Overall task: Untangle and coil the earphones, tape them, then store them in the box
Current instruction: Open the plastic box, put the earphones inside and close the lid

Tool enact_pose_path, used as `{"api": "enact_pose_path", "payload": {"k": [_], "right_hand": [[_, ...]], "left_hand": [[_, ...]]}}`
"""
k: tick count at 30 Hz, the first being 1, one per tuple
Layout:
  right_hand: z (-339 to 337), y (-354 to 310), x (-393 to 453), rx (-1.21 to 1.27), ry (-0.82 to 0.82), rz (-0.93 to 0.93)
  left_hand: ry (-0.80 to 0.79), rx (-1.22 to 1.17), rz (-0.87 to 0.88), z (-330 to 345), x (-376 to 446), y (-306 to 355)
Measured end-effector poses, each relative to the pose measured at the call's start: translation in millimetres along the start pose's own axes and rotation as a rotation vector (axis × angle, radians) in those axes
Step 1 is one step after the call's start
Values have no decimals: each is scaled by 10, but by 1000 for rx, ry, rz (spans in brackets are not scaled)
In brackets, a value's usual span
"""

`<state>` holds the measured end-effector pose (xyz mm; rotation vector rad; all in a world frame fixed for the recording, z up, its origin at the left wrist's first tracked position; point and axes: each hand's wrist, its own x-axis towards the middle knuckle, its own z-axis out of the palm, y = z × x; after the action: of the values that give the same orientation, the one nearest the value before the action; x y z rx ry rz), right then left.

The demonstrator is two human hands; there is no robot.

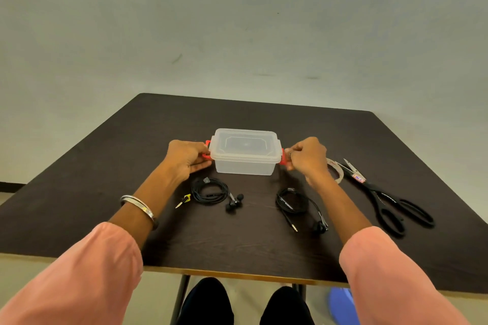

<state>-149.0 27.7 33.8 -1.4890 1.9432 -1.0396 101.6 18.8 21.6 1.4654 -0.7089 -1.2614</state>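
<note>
on the table [132, 140] both sets of earphones [211, 191] [295, 202] lie coiled and seemingly taped just before the shut box [245, 152], whose red side clips the left hand [186, 157] and right hand [307, 155] grip, so only opening and storing looks left.

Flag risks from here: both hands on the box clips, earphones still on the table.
1. Both hands, left hand and right hand, pull the red clips of the light box; it could slide or tip as they release.
2. The lid may pop free and land on the left earphones or right earphones, loosening the coils.
3. The scissors lie near the right forearm, blades pointing away; easy to knock.
</note>
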Motion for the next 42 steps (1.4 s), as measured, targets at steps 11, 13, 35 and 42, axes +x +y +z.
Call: {"api": "enact_pose_path", "payload": {"k": [11,13,35,42], "right_hand": [[-136,-186,243,-404,-608,-486],[-90,-149,301,-380,-597,-476],[-24,183,548,230,235,95],[52,130,468,-236,177,16]], "left_hand": [[-578,671,479,-147,128,-58],[-571,671,458,-157,153,-98],[-456,445,402,-299,191,-144],[-452,466,417,-286,148,-127]]}}
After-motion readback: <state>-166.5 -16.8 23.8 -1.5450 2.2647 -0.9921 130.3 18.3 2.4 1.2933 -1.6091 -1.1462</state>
